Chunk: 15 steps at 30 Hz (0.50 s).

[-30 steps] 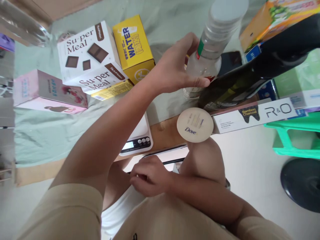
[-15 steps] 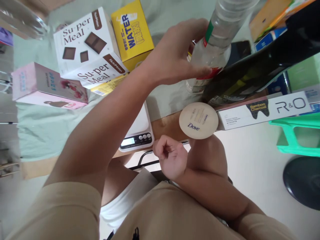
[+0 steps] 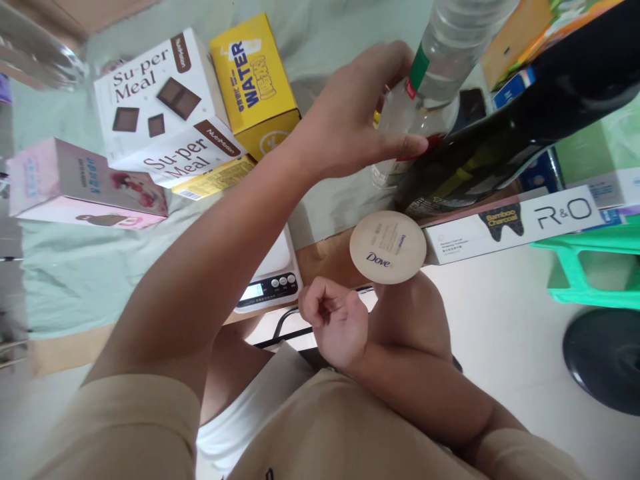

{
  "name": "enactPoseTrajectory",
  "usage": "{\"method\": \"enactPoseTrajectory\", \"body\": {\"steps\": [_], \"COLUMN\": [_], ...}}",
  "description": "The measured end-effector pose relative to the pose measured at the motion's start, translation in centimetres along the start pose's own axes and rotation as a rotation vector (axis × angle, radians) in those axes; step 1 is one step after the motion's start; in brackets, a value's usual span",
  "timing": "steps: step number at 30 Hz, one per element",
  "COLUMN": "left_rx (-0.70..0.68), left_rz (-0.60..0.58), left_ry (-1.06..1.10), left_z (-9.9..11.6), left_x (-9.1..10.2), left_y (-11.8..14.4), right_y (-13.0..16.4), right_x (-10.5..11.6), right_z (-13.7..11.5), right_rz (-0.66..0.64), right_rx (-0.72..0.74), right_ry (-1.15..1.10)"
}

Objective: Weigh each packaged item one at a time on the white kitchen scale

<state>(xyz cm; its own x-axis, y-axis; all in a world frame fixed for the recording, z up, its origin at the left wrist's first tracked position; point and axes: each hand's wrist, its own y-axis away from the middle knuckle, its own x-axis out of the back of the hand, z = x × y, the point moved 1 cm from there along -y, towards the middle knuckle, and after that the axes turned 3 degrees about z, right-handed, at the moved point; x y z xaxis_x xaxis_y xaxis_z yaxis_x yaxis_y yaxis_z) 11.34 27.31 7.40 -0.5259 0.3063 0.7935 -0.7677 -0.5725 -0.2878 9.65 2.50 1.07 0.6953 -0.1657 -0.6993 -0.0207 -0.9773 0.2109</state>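
Observation:
Reaching across the table, my left hand (image 3: pixel 357 110) curves around a clear bottle (image 3: pixel 445 67) with a red and green label. Its thumb presses on the front of the label, while the fingertips are hidden behind the bottle. The bottle stands beside a dark glass bottle (image 3: pixel 480 147). Just off the table's front edge, my right hand (image 3: pixel 340 323) is loosely curled, palm up, and no object shows in it. Nearest to that hand are a round cream-coloured Dove container (image 3: pixel 389 247) and a white digital scale (image 3: pixel 275 263), partly covered by my left forearm.
On the left of the green cloth (image 3: pixel 65 267) stand a white Su-per Meal box (image 3: pixel 145 127), a yellow WATER box (image 3: pixel 255 73) and a pink box (image 3: pixel 90 187). An R&O toothpaste box (image 3: pixel 515 223) lies along the right edge. A green plastic stool (image 3: pixel 590 267) is below.
The view has shifted slightly, so the boxes and scale appear a little further left and lower. My left hand stays around the clear bottle; my right hand remains curled.

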Motion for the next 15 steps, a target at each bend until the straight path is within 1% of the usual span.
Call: {"method": "enactPoseTrajectory", "body": {"steps": [5,7,8,10,12,13,14,15], "left_rx": [-0.002,-0.030,-0.049,-0.093,-0.081,-0.045,0.003,0.023], "left_rz": [-0.009,0.022,0.057,0.175,0.358,0.420,0.539,0.724], "left_ry": [0.152,0.185,0.184,0.170,0.158,0.158,0.149,0.143], "left_z": [-0.5,-0.3,0.0,0.9,1.9,2.3,2.5,2.4], "left_x": [-0.7,-0.7,-0.4,0.6,2.1,2.9,3.7,4.4], "left_y": [-0.1,0.8,1.7,4.6,8.6,10.9,13.2,15.5], "right_y": [0.0,-0.1,-0.1,-0.2,-0.3,-0.3,-0.3,-0.3], "right_x": [0.0,0.1,0.2,0.3,0.5,0.6,0.7,0.8], "right_z": [0.0,-0.2,-0.3,-0.5,-0.7,-0.7,-0.7,-0.6], "right_rz": [-0.012,-0.023,-0.029,-0.040,-0.045,-0.044,-0.041,-0.038], "right_rx": [0.001,0.007,0.011,0.022,0.036,0.045,0.054,0.063], "right_ry": [0.007,0.011,0.014,0.025,0.037,0.045,0.054,0.066]}}
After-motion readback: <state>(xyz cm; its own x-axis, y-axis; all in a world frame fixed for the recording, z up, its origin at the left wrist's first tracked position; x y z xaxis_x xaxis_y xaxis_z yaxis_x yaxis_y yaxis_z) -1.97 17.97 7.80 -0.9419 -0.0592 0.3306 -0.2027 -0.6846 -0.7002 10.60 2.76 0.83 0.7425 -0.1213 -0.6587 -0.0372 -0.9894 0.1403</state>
